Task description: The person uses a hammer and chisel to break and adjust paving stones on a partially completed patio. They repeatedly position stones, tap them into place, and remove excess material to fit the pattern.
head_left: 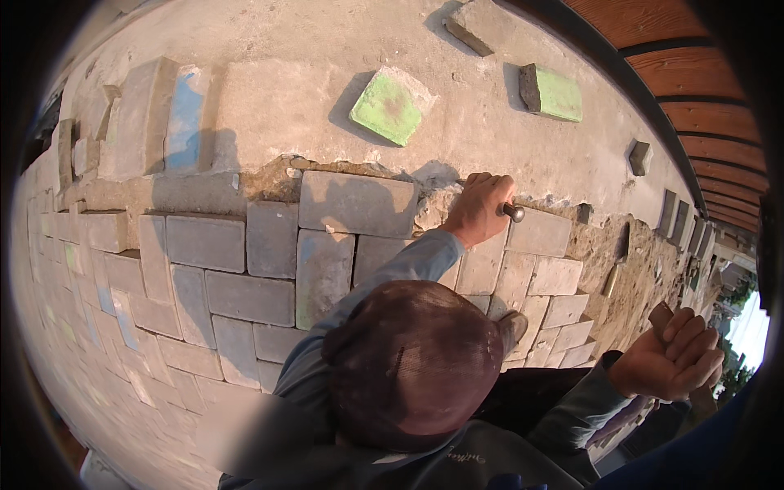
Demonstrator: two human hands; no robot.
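Note:
Neither of my hands shows. Below me a co-worker in a dark maroon cap [412, 363] bends over grey paving blocks [245, 310]. Their left hand [482, 204] grips a short metal tool with a round end [513, 212], beside a rough, broken piece [433, 204] at the edge of the laid blocks. Their right hand [670, 359], raised at the right, is closed around a wooden handle [660, 318]; the rest of that tool is mostly hidden. A blurred patch covers part of the lower left.
Loose green-painted blocks [384, 106] and grey pieces [469, 28] lie on the concrete strip [278, 82]. Several blocks [143, 114] stand at the left. A long-handled tool [612, 269] rests on rubbly sand [604, 310]. A brown slatted edge [694, 65] curves along the upper right.

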